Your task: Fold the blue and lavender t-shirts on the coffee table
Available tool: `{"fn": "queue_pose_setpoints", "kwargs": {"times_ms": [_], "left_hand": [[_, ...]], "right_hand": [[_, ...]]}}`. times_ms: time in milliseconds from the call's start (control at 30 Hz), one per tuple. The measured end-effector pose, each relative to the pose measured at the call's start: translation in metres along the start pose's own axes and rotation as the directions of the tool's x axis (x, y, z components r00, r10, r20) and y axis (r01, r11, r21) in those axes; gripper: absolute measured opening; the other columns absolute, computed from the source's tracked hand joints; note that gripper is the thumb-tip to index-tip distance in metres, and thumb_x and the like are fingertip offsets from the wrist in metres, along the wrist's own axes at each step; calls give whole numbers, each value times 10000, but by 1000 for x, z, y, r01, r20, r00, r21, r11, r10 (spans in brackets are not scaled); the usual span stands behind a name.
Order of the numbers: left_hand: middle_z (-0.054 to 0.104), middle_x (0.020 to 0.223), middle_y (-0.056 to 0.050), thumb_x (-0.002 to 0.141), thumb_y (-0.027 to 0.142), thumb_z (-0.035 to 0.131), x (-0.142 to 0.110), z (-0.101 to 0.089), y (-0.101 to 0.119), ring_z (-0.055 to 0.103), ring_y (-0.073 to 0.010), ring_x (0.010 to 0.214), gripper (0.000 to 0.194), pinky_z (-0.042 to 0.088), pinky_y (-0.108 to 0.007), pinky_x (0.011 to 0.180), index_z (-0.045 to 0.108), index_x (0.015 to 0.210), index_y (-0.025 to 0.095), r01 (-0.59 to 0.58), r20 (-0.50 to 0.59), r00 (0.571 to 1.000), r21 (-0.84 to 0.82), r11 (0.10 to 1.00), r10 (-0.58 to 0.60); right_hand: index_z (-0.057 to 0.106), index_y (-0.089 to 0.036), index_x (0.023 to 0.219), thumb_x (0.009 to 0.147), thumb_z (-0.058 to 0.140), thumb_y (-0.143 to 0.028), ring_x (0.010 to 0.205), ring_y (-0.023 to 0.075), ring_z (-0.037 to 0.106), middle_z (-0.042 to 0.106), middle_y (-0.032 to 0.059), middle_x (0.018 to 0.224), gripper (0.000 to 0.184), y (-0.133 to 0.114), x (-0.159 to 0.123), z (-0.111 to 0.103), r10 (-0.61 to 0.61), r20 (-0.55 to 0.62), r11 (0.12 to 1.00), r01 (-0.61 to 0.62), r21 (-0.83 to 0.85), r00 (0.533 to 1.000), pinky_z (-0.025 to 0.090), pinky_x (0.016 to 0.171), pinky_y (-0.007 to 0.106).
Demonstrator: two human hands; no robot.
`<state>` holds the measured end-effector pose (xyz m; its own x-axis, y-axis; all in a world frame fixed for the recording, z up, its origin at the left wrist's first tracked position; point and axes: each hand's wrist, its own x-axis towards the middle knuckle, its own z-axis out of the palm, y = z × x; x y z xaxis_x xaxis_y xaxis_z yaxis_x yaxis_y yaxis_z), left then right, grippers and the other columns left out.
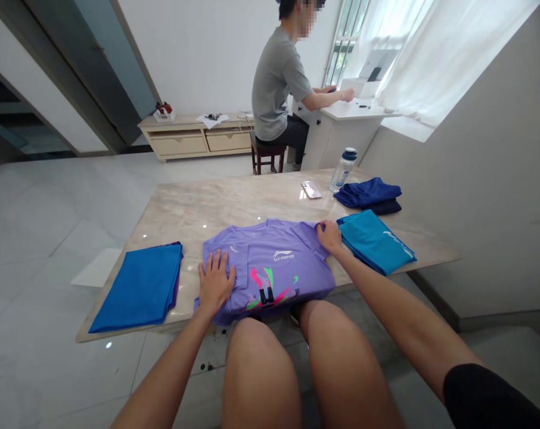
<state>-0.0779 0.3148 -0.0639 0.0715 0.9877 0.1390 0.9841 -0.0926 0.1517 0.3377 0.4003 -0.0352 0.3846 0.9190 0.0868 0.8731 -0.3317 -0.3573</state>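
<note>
A purple T-shirt (303,274) with a white logo and a bright pink and green print lies on the table in front of my knees, its lower part hanging over the near edge. Its left side is folded inward. On that folded part my left hand (216,281) rests flat, fingers spread. My right hand (329,236) pinches the sleeve edge at the shirt's upper right. Just beyond that hand lies a folded turquoise garment (372,238) with white lettering. A folded blue garment (138,286), purple cloth showing beneath it, lies to the left.
The marble-patterned table (198,199) also holds a phone (312,190), a water bottle (343,171) and dark blue folded clothes (368,193). Beyond it, a person in a grey shirt (274,83) sits on a stool at a white desk (354,110). A low cabinet (180,145) stands against the wall.
</note>
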Motion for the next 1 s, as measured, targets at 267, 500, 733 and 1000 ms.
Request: {"fn": "queue_pose_setpoints", "kwargs": {"times_ms": [267,500,733,1000], "left_hand": [[424,1791,-174,1085,405,411,0,-3,3,351,-405,1676,656,217,-714,1363,507,1694,179,-6,-14,1000,-45,999,5],[421,1793,-172,1092,408,412,0,-1,3,334,-404,1684,654,219,-722,1361,503,1698,178,-1,-15,1000,-48,999,1],[426,1793,-160,1089,405,429,-1,-4,5,333,-393,1687,648,220,-707,1366,504,1700,202,4,-17,1000,-54,999,-5],[408,1803,-152,1089,408,432,1,-1,2,315,-397,1694,651,188,-727,1370,495,1706,210,4,5,1000,-76,997,-3]], "right_hand": [[678,-153,1414,1164,431,-418,1152,382,758,780,242,1220,440,-3,-7,-51,37,18,983,-33,-183,999,547,953,446],[701,-135,1351,1159,463,-423,1185,406,765,763,272,1260,420,-57,-29,-75,-105,86,956,124,-267,991,564,953,450],[719,-178,1268,1174,470,-395,805,234,815,842,84,926,343,-108,-68,-40,-350,424,937,315,154,835,586,796,299],[680,-136,1489,1132,459,-265,1418,290,663,704,168,1523,439,-71,-77,8,-574,287,802,597,7,767,485,1223,403]]}}
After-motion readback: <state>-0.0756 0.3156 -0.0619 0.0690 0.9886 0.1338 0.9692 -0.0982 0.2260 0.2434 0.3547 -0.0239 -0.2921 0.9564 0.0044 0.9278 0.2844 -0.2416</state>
